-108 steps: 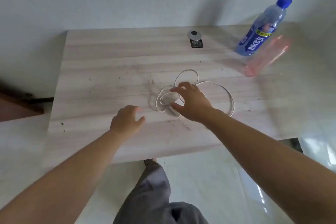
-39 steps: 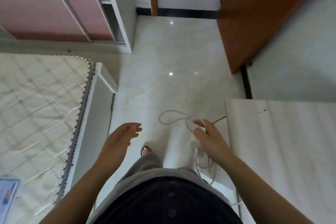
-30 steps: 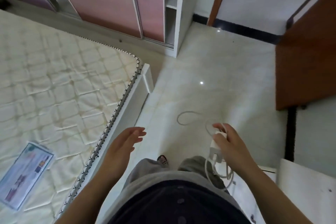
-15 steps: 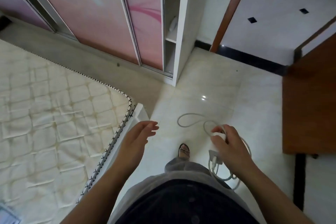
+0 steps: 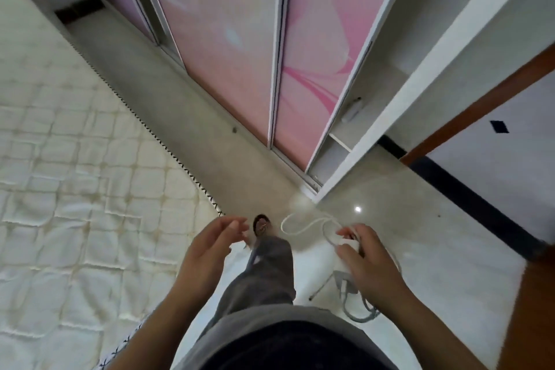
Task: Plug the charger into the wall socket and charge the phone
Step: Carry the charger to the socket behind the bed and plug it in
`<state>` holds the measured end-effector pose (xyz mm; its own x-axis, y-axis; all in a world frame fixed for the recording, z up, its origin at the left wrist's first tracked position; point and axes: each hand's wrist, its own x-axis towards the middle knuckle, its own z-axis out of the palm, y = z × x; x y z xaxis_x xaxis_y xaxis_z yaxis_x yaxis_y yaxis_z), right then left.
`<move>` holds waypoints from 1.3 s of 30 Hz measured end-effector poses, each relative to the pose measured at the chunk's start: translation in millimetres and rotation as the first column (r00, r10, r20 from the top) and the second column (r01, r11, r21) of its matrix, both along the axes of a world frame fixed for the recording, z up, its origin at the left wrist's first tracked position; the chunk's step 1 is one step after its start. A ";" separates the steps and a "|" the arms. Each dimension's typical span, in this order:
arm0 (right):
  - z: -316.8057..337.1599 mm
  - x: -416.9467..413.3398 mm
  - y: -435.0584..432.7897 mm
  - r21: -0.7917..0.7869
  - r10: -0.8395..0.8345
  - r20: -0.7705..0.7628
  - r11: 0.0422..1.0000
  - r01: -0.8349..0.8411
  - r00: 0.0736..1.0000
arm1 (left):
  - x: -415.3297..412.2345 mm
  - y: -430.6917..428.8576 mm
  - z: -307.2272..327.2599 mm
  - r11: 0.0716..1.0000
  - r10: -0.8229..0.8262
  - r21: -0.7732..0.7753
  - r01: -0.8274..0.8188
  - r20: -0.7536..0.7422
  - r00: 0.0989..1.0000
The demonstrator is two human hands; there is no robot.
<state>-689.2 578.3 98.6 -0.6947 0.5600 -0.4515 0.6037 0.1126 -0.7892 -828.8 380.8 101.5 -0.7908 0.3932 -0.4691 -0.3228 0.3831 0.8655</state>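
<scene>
My right hand [image 5: 371, 267] is closed around a white charger [image 5: 345, 275] at waist height, with the plug end poking out below the palm. Its white cable [image 5: 303, 227] loops out in front of the fingers and more of it hangs under the hand. My left hand [image 5: 210, 246] is held out beside it with the fingers apart and nothing in it. No wall socket and no phone are in view.
A quilted mattress [image 5: 75, 189] fills the left side. Ahead stands a wardrobe with pink sliding doors [image 5: 240, 54] and an open white shelf section [image 5: 360, 117]. A brown door frame [image 5: 480, 96] is at the right over glossy floor tiles [image 5: 420, 219]. My leg and foot [image 5: 264, 225] step forward.
I have turned away from the table and walked towards the wardrobe with the charger in my right hand. The wardrobe doors have come closer since half a second ago.
</scene>
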 end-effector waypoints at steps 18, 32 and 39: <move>31.2 -426.6 85.9 0.092 0.545 0.014 0.834 -0.544 0.838 | -284.7 30.7 27.8 0.788 0.615 0.024 -0.616 0.024 0.788; 36.0 -720.1 70.3 -0.067 0.667 -0.069 0.739 -0.670 0.742 | -504.8 31.6 29.0 0.625 0.780 -0.041 -0.780 -0.008 0.626; 21.6 -834.1 45.3 0.010 0.616 -0.020 0.788 -0.616 0.788 | -641.3 0.4 22.4 0.680 0.733 -0.017 -0.733 -0.008 0.681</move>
